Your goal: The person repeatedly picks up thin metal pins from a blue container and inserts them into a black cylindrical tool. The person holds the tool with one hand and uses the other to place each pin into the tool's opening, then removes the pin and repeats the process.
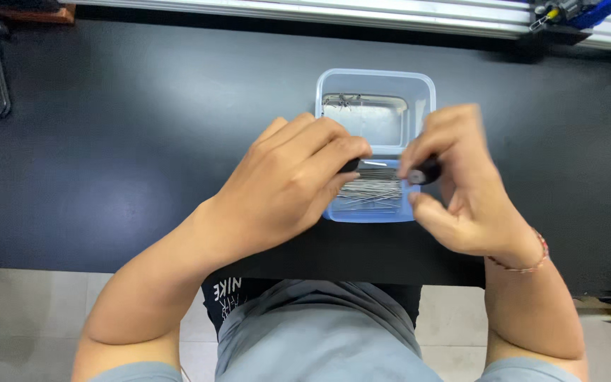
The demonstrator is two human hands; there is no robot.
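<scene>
- A clear plastic tub [419,88] sits on the black worktop [107,141], a little right of the middle and nearer the front edge than the back.
- The tub's near part holds a bundle of thin metal pins [370,189], lying roughly parallel to the front edge; its far part shows a few stray pins only.
- The left hand [288,187] lies over the tub's near left side, fingers curled in a narrow pinch at the pins; whether it grips any of them I cannot tell, as the fingertips hide the contact.
- The right hand [461,184] is closed in a pinch on a small dark cylindrical piece [426,171], held just over the tub's right rim, beside the pin ends.
- Judged by their look, the pins are very light, stiff, smooth and slippery, with fine ends that could prick; they would likely be best pinched singly near the middle of the shaft.
- The tub looks light and liable to slide if nudged.
- A beaded bracelet [532,263] circles the right wrist.
- An aluminium rail [319,10] runs along the back edge.
</scene>
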